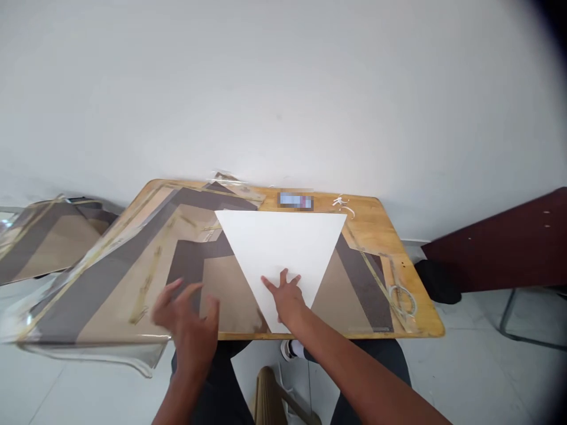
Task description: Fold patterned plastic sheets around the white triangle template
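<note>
From your head camera, you looked down at a wooden table [367,221] standing against a white wall [283,88]. A clear plastic sheet [97,354] covered much of the tabletop and sagged past its front left edge, with tan and dark grey paper panels [110,289] taped beneath it in angular bands. A similar plastic-covered panel [48,242] lay beyond the table's left side. A white paper sheet [279,254] lay in the middle of the table on top of the panels, wide at the far end and narrowing toward you, close to the table's front edge. Your right hand [286,295] was open and flat on the sheet's lower part, fingers spread. Your left hand [188,324] was also open and holding nothing, slightly blurred, fingers apart, over the tan panel just left of the white sheet; you could not tell if it touched. A thin clear ring [402,300] lay near the table's right corner. To the right, a dark red board [496,242] rose beside the table, above a pale tiled floor [465,319].
</note>
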A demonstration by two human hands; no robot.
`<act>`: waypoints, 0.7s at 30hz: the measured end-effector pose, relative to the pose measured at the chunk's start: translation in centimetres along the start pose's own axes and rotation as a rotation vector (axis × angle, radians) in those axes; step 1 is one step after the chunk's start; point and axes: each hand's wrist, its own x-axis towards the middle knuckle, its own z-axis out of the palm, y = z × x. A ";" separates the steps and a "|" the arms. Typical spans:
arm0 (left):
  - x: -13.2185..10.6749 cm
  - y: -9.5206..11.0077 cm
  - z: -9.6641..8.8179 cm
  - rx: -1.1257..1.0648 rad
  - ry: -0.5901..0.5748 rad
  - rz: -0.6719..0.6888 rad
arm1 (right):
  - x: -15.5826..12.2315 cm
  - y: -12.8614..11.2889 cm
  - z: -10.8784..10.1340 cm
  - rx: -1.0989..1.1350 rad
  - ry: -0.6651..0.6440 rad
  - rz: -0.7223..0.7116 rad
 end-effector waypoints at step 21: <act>10.0 -10.9 17.0 0.137 -0.908 0.390 | 0.1 -0.4 1.8 -0.022 0.078 -0.005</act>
